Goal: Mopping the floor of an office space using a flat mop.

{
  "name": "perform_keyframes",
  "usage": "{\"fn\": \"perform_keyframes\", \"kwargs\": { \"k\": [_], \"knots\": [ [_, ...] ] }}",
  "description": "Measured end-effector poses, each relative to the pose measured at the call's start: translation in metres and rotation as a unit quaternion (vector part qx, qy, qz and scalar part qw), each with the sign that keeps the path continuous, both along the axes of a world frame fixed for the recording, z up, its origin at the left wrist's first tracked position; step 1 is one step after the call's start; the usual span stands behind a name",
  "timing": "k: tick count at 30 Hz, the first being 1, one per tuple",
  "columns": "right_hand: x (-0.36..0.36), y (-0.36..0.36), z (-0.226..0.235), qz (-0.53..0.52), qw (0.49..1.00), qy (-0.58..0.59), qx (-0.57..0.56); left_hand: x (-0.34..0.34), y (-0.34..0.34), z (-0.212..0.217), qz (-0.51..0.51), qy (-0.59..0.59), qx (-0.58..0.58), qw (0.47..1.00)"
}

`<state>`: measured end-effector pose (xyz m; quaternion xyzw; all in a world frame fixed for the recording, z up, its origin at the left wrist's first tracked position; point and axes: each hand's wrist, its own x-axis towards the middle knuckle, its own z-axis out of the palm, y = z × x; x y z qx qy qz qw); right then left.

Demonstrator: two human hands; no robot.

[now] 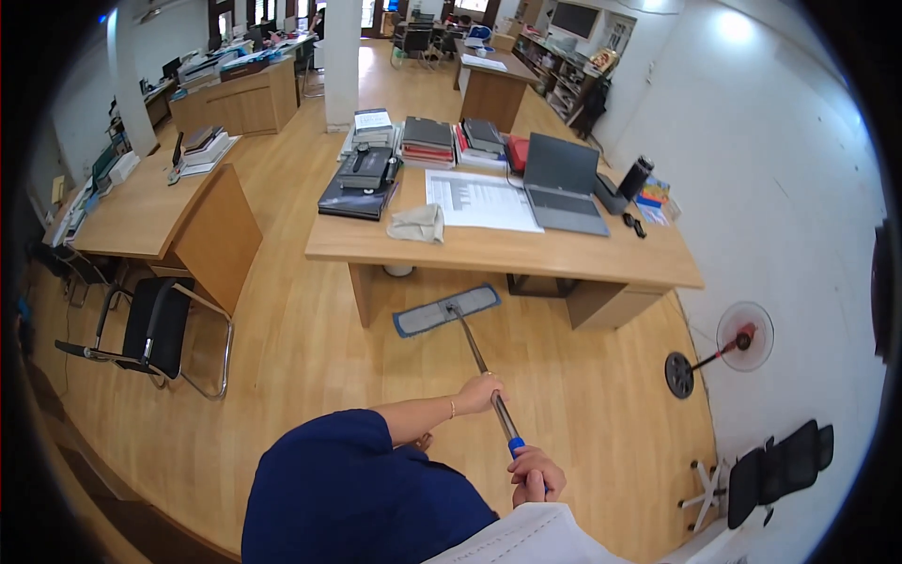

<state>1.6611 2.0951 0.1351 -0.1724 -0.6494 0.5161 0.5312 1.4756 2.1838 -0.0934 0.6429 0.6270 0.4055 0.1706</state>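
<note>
I hold a flat mop with both hands. My left hand (481,393) is closed around the middle of its metal pole (477,350), and my right hand (537,473) grips the upper end, by the blue handle part (516,445). The pole slants away from me to a wide grey mop head with a blue fringe (427,318). That head lies flat on the wooden floor (319,357), partly at the front opening under a desk (376,244). A navy sleeve (329,451) covers my left upper arm; white printed cloth (536,538) shows below my right hand.
On the desk are an open laptop (568,183), papers, a grey cloth (416,224) and stacked folders (427,141). A black chair (155,324) stands by another desk at left. A standing fan (742,338) and an office chair (775,470) are along the right wall.
</note>
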Motion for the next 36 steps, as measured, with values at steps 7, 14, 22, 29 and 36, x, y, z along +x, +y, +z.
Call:
{"fn": "perform_keyframes", "kwargs": {
  "k": [7,14,22,29,36],
  "knots": [
    [-0.07,0.115,-0.024,0.063,0.994,-0.083,-0.011,-0.086,0.108,-0.016,0.049,-0.024,0.022,0.998],
    [-0.089,0.151,-0.079,0.042,0.993,-0.105,-0.02,-0.125,0.158,-0.046,-0.004,0.032,-0.099,0.995],
    [-0.016,0.101,-0.072,-0.003,0.993,-0.074,-0.086,-0.053,0.111,-0.035,-0.049,0.113,-0.149,0.981],
    [0.087,0.012,-0.012,0.012,0.991,-0.119,-0.064,0.05,0.014,-0.006,-0.068,0.097,-0.112,0.987],
    [0.191,-0.091,0.074,-0.054,0.989,-0.129,-0.057,0.178,-0.076,0.044,-0.196,0.021,-0.065,0.978]
  ]
}}
